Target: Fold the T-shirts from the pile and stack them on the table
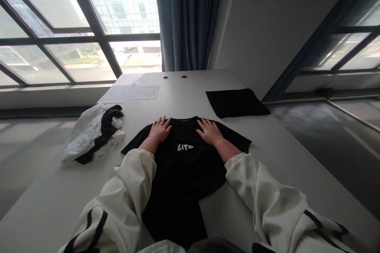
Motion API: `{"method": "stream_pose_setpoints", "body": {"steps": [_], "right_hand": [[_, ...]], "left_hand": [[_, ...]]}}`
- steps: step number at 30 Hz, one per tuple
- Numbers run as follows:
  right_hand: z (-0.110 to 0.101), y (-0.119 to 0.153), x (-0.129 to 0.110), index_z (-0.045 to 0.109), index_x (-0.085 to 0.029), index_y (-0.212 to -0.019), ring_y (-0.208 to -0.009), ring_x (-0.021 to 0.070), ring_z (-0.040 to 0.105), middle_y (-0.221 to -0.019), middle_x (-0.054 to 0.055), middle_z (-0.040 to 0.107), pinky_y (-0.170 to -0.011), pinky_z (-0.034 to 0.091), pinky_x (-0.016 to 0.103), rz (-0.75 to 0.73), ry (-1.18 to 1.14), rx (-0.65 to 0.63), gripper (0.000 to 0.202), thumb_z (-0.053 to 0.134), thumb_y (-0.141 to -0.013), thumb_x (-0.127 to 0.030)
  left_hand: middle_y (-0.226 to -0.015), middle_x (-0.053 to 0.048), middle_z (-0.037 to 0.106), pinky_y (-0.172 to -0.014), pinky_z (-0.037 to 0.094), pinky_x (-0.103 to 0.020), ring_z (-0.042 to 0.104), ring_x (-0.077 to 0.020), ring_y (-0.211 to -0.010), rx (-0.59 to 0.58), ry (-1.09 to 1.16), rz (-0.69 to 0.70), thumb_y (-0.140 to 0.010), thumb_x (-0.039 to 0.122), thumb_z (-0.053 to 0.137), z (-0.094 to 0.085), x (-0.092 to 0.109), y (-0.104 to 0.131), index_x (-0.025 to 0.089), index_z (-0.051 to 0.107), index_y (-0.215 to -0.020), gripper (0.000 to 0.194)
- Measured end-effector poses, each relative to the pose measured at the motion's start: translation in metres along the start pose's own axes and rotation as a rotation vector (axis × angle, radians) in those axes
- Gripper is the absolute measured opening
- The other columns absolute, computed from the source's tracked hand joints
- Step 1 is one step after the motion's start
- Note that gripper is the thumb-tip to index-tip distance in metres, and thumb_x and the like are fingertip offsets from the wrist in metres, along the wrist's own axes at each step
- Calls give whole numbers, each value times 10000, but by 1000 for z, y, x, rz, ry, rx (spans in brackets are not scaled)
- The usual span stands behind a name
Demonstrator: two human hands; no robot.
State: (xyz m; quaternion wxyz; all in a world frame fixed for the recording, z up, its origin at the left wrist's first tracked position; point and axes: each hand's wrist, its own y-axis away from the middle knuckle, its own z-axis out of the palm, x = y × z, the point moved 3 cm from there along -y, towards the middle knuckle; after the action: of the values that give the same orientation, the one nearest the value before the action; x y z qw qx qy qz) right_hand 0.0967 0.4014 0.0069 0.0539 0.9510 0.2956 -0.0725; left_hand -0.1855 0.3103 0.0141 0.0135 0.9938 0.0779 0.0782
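Note:
A black T-shirt [187, 170] with white lettering on its chest lies spread on the white table, its collar toward the far side. My left hand [160, 129] rests flat on the shirt's left shoulder, fingers spread. On the right shoulder lies my right hand [209, 131], also flat with the fingers apart. Neither hand grips the cloth. Both sleeves of the shirt stretch outward beyond my hands. Near me the lower part of the shirt is uneven, with a narrower black section reaching the table's near side.
On the white table [184, 101], a crumpled pile of white and black clothes [92, 132] lies at the left and a folded black cloth [237, 102] at the back right. Paper sheets [143, 91] lie at the back left. Behind stand a blue curtain [188, 19] and windows.

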Motion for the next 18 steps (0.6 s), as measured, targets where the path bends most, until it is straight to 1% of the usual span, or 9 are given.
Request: {"method": "stream_pose_setpoints", "body": {"steps": [3,6,8,10,12,13,15,16,18], "right_hand": [[0,0,0,318,-240,-1687,-1632,287,182,-1773,82,216,-1314,139,518,-4,-23,32,675,349,-1092,-557],[-5,5,5,520,-196,-1583,-1583,278,315,-1709,111,379,-1301,222,476,-19,-81,135,584,366,-1090,-469],[-11,15,14,645,-160,-1468,-1527,265,405,-1632,126,494,-1284,284,435,-25,-122,236,545,363,-1078,-415],[-17,33,29,697,-148,-1399,-1483,261,459,-1577,131,551,-1269,329,418,-35,-147,319,538,361,-1062,-398],[-19,57,46,701,-151,-1392,-1459,263,490,-1562,133,562,-1259,355,412,-42,-153,344,543,369,-1048,-407],[-18,71,55,694,-152,-1404,-1451,264,503,-1563,138,561,-1254,363,407,-34,-145,331,548,378,-1043,-417],[-12,97,74,626,-201,-1494,-1482,268,476,-1609,109,520,-1256,361,427,14,-116,290,565,378,-1045,-440],[-8,108,83,578,-232,-1541,-1501,279,457,-1633,97,494,-1259,354,463,56,-92,256,577,365,-1052,-453],[1,123,95,508,-285,-1595,-1555,314,382,-1687,75,422,-1269,312,551,100,-25,182,589,350,-1058,-468]], "left_hand": [[-1781,-97,169,-1320,148,-524,129,-296,-1649,11,6,2,-1097,485,310,-1,-5,2,250,226,-1712,663],[-1779,-72,182,-1328,149,-493,123,-271,-1651,42,40,15,-1093,470,334,-7,-9,6,246,254,-1704,656],[-1783,-49,167,-1328,154,-513,116,-277,-1652,89,55,-26,-1091,456,336,-14,-17,15,252,311,-1686,629],[-1784,-52,156,-1317,167,-567,131,-308,-1649,117,45,-100,-1084,457,345,-18,-31,33,246,367,-1663,616],[-1777,-69,181,-1307,187,-591,179,-325,-1639,88,11,-118,-1069,466,374,-17,-47,58,233,396,-1648,624],[-1770,-72,211,-1304,210,-580,213,-324,-1631,59,0,-108,-1063,472,383,-14,-55,73,232,384,-1655,639],[-1759,-58,247,-1302,248,-523,241,-298,-1625,5,-9,-73,-1058,484,378,-5,-68,103,244,352,-1672,660],[-1756,-42,253,-1304,251,-497,241,-283,-1626,-11,-14,-61,-1056,487,378,0,-73,116,260,342,-1678,663],[-1753,-17,252,-1315,226,-474,225,-262,-1631,5,-26,-63,-1062,479,359,6,-80,135,280,326,-1685,655]]}}
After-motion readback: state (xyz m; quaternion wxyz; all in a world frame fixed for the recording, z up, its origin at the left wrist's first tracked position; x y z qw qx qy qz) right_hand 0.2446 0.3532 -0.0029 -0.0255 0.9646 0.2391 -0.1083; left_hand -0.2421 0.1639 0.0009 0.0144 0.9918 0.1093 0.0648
